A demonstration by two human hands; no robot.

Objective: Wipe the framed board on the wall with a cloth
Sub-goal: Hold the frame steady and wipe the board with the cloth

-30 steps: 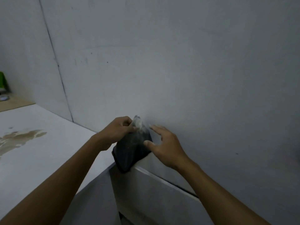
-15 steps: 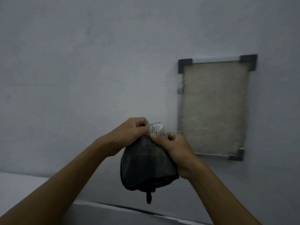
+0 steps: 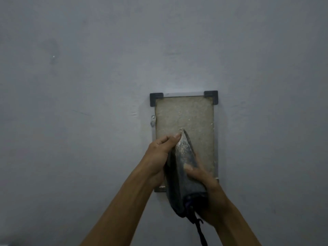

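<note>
The framed board [image 3: 184, 114] hangs on the grey wall, a beige dusty panel with a thin metal frame and dark corner caps. A dark grey cloth [image 3: 182, 174] with a dusty pale tip and a dangling dark strap is held up in front of the board's lower half. My left hand [image 3: 159, 153] pinches the cloth's upper tip between thumb and fingers. My right hand [image 3: 204, 183] grips the cloth lower down on its right side, thumb on the fabric. The board's lower left part is hidden behind my hands and the cloth.
A plain grey wall [image 3: 88, 86] fills the view around the board. A small metal bracket with screws [image 3: 152, 120] sits on the board's left edge.
The view has swung from the ledge to face the board. Both hands have lifted the cloth from the ledge and brought it up in front of the board's lower half.
</note>
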